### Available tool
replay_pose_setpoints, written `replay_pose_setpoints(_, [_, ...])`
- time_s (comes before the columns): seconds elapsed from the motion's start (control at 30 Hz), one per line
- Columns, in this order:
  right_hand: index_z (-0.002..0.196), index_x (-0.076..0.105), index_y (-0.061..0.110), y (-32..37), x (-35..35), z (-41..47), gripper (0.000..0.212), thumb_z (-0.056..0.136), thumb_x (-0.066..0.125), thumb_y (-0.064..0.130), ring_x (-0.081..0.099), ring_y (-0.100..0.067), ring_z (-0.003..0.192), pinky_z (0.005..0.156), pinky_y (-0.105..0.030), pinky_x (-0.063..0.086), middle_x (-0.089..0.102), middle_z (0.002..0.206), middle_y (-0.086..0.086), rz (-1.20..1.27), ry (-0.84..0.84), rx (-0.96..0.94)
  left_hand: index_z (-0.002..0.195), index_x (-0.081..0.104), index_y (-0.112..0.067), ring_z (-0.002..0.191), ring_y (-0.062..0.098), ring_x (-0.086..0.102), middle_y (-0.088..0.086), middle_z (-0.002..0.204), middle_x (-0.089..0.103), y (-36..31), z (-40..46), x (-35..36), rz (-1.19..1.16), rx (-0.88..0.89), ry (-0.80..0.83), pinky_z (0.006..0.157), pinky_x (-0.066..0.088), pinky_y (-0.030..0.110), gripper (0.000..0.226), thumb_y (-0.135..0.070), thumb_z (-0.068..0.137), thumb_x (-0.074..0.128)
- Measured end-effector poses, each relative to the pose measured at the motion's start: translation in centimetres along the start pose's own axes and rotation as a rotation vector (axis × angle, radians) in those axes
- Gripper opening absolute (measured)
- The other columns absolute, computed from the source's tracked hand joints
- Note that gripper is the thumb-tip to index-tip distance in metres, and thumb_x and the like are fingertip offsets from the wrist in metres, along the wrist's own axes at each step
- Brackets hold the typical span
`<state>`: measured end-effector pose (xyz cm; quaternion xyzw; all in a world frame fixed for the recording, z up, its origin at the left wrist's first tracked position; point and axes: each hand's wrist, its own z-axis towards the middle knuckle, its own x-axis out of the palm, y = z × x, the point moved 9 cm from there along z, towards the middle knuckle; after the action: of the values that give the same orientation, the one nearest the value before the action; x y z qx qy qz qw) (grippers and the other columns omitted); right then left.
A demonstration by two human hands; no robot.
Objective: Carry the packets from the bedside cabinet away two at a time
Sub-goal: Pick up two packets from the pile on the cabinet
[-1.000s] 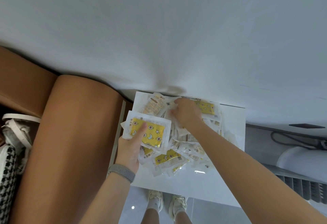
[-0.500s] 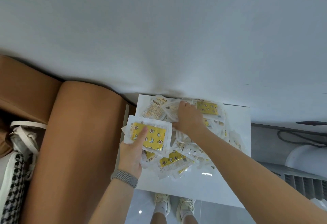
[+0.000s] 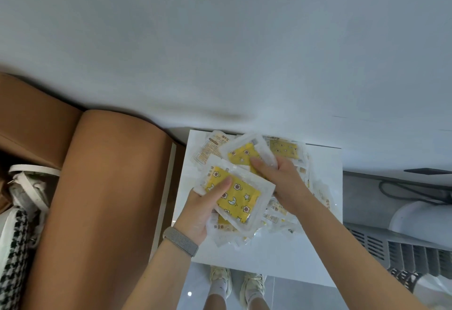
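We stand over the white bedside cabinet (image 3: 274, 260), where a heap of packets (image 3: 288, 211) covers most of its top. Our left hand (image 3: 203, 209) grips one yellow packet (image 3: 236, 197), thumb pressed on its face. Our right hand (image 3: 281, 177) pinches a second yellow packet (image 3: 244, 154) just above the heap, beside the tan headboard (image 3: 107, 199).
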<state>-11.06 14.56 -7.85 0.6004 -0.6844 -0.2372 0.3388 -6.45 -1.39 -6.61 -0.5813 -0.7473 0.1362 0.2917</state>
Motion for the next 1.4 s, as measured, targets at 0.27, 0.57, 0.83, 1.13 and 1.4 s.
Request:
replay_pose_setpoints(0.27, [0.106,0.068,0.020,3.5,-5.3,2.3,0.030,0.092,0.059,0.045,0.060,-0.013,0.099,0.082,-0.018,0.043,0.069,0.102,0.008,-0.643,-0.265,-0.211,0.111,0.069,-0.020,0.099,0.035,0.070,0.011,0.106,0.074,0.3,0.5,-0.1,0.050,0.026,-0.017,0.092,0.049,0.062,0.046,-0.031,0.067,0.077])
replay_pose_setpoints(0.57, [0.134,0.040,0.008,-0.5,-6.8,8.9,0.048,0.099,0.047,0.041,0.061,-0.030,0.104,0.076,-0.036,0.048,0.062,0.116,-0.011,-1.562,-0.117,-0.001,0.114,0.068,-0.019,0.101,0.036,0.069,0.012,0.106,0.074,0.6,0.1,-0.8,0.058,0.017,-0.055,0.092,0.048,0.065,0.046,-0.034,0.072,0.082])
replay_pose_setpoints(0.83, [0.138,0.040,0.021,2.6,-5.9,5.2,0.050,0.092,0.048,0.005,0.059,-0.026,0.079,0.060,-0.030,0.039,0.065,0.096,-0.005,-1.689,-0.274,-0.173,0.116,0.067,-0.019,0.101,0.035,0.069,0.011,0.108,0.073,0.5,-0.3,-1.4,0.063,0.014,-0.074,0.093,0.048,0.065,0.051,-0.034,0.070,0.081])
replay_pose_setpoints(1.13, [0.112,0.071,0.030,8.8,-3.0,-8.4,0.028,0.088,0.064,0.015,0.063,0.005,0.074,0.062,-0.006,0.046,0.071,0.090,0.022,-0.525,-0.454,-0.538,0.108,0.069,-0.013,0.100,0.036,0.069,0.015,0.107,0.073,-0.2,-1.7,0.9,0.033,0.033,-0.006,0.090,0.052,0.057,0.036,-0.021,0.075,0.081])
replay_pose_setpoints(1.4, [0.082,0.071,0.033,8.1,-4.9,-9.3,0.015,0.081,0.077,0.019,0.062,-0.003,0.063,0.057,-0.021,0.053,0.069,0.073,0.017,-0.344,-0.512,-0.425,0.097,0.071,-0.016,0.088,0.028,0.073,0.011,0.098,0.076,-1.1,-3.5,3.0,0.054,0.089,0.026,0.075,0.060,0.044,0.021,-0.016,0.077,0.068])
